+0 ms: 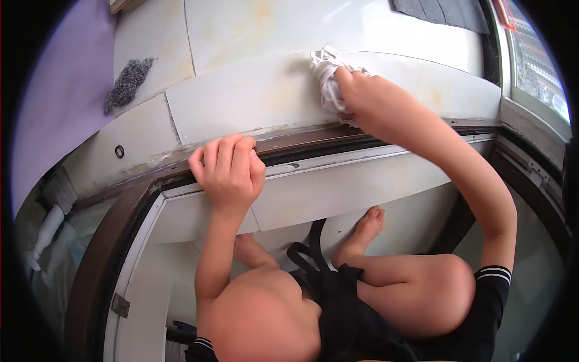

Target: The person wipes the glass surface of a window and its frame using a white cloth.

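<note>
My right hand is closed round a bunched white cloth, pressing it on the white tiled ledge beyond the frame. Loose strands or folds of the cloth stick out past my fingers. Nearer to me, my left hand has its fingers curled over the brown and black window frame. The underside of that grip is hidden. Between my arms show my bent knees, my bare feet and a black strap hanging down.
A dark grey fuzzy pad and a small black ring lie at the left. Purple fabric hangs along the left edge. Grey cloth lies at the back right, near a window. A metal catch sits on the frame's left side.
</note>
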`<state>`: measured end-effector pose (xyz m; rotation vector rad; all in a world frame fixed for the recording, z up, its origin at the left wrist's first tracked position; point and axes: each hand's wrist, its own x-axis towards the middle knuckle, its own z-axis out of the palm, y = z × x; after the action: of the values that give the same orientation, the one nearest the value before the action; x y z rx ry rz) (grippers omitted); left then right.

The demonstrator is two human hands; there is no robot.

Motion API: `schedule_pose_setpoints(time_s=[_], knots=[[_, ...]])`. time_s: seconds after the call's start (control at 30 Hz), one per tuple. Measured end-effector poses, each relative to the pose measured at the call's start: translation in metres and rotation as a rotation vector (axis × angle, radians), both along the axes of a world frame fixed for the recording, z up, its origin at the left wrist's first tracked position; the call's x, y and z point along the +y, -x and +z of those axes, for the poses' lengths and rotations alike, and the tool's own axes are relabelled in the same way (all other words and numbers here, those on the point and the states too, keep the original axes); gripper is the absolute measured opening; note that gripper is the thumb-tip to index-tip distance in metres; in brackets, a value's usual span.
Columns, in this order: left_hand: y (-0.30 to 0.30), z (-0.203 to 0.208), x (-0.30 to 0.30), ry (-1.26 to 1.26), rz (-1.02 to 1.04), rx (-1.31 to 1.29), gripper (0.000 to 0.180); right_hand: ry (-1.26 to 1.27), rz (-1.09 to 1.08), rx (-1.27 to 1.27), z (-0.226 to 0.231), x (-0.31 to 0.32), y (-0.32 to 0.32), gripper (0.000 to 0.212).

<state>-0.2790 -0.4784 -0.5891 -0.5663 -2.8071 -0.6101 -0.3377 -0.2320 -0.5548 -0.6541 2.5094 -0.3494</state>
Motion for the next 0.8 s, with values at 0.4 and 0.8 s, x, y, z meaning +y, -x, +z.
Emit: schedule_pose_setpoints(time_s=[0.4,0.8], knots=[[-0.004,-0.008,0.004,-0.056,0.037,0.125,0.010,0.356,0.165,0.124,-0.032,-0.131,0.040,0.022],[-0.002,-0.002,0.005,0.132,0.106,-0.015,0.021,-0.215,-0.468,0.245,-0.014,0.219,-0.027,0.041]])
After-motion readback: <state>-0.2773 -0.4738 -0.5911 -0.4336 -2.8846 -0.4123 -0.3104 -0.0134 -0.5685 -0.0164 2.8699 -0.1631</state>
